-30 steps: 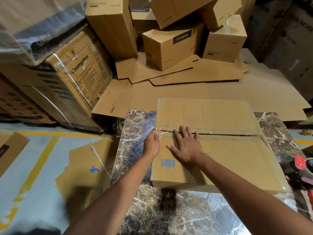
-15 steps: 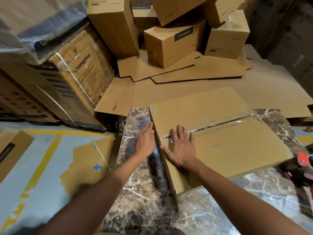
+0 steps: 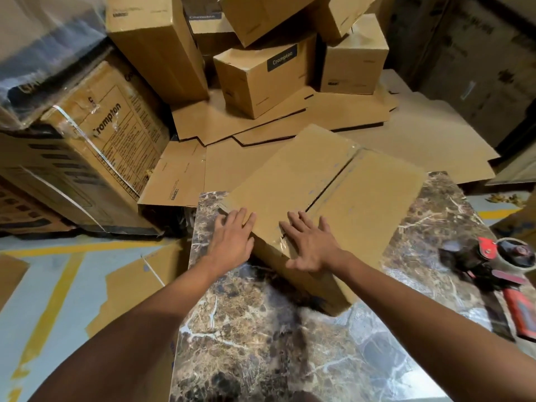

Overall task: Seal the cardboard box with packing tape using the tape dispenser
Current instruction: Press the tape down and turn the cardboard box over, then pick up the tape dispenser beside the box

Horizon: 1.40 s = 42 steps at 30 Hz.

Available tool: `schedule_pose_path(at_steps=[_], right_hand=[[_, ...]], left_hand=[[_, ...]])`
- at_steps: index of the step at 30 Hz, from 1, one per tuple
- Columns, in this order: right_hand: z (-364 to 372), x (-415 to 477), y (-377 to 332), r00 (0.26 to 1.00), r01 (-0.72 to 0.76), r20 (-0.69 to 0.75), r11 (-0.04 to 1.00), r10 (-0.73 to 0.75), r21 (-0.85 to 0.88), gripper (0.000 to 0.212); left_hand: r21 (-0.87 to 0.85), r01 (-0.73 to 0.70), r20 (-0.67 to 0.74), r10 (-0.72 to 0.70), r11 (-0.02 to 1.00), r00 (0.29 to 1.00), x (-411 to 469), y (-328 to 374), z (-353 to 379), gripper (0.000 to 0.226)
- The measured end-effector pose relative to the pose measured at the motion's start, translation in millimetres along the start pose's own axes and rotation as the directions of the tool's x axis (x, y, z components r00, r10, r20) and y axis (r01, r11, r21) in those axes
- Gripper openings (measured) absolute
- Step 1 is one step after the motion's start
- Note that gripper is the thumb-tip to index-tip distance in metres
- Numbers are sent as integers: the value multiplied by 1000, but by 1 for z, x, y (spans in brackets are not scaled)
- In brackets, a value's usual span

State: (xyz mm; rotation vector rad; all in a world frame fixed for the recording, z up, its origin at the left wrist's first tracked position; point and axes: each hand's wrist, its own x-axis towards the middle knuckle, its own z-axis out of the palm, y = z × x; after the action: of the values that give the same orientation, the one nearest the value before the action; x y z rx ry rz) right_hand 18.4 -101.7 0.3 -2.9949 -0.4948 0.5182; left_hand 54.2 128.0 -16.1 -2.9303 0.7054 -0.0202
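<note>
A plain brown cardboard box [image 3: 333,198], flat-topped and rectangular, sits in the centre of the frame, turned diagonally on a glossy brown marble tabletop [image 3: 261,343] veined with white. Its far end reaches past the tabletop's upper edge. The two top flaps are closed, so the contents are hidden. A strip of clear, shiny packing tape [image 3: 342,172] runs along the seam between them, wrinkled where it folds over the near end.

Both hands are apart and spread flat, gripping nothing. The left hand [image 3: 232,242] lies at the box's near left edge with straight fingers reaching onto the top. The right hand [image 3: 310,245] presses palm-down on the top at the near end of the seam.

A red and black tape dispenser [image 3: 493,265] lies at the right edge of the frame, on the tabletop, well apart from the hands.

Closed cartons [image 3: 261,76] are piled at upper centre on flattened cardboard sheets [image 3: 290,120]. A large printed, strapped carton [image 3: 95,146] fills the left. The grey floor [image 3: 29,314] at lower left bears yellow lines.
</note>
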Motion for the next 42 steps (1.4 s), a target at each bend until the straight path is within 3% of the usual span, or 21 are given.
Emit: schedule_pose_path(at_steps=[4,7,13,18,22,27,32,38,40,42], right_hand=[[16,-23,24,997,5,-79,998,-10,-60,96],[27,-43,45,991,-45,-133,991,29,-124,95],[39,-77,89,970,-204,-160,972,184,-119,99],[50,-109,113,921,-344,-221,936,322,-70,90],[58,-135,124,880,-427,-237,904,412,-12,88],[68,-177,155,786,-519,-265,829,558,205,85],[89,-228,212,592,-651,-214,618,777,441,72],[114,-271,275,341,-751,24,257,940,609,55],[125,-274,291,302,-758,95,179,949,627,57],[135,-274,302,312,-729,132,148,941,669,58]], left_hand=[[62,-73,-118,80,995,990,-15,20,-6,61],[-49,-207,-194,194,977,962,-13,39,-8,52],[-217,-334,-162,303,917,939,0,87,-11,48],[-221,-390,-132,369,894,920,5,135,-19,53],[-241,-459,-235,407,855,882,24,176,-34,48],[-345,-478,-303,386,808,871,66,238,-57,34],[-448,-413,-255,329,793,909,101,307,-78,36],[-408,-203,64,250,890,966,119,358,-68,67],[-337,-203,86,245,919,966,113,361,-54,68],[-292,-206,57,232,934,971,108,363,-45,68]])
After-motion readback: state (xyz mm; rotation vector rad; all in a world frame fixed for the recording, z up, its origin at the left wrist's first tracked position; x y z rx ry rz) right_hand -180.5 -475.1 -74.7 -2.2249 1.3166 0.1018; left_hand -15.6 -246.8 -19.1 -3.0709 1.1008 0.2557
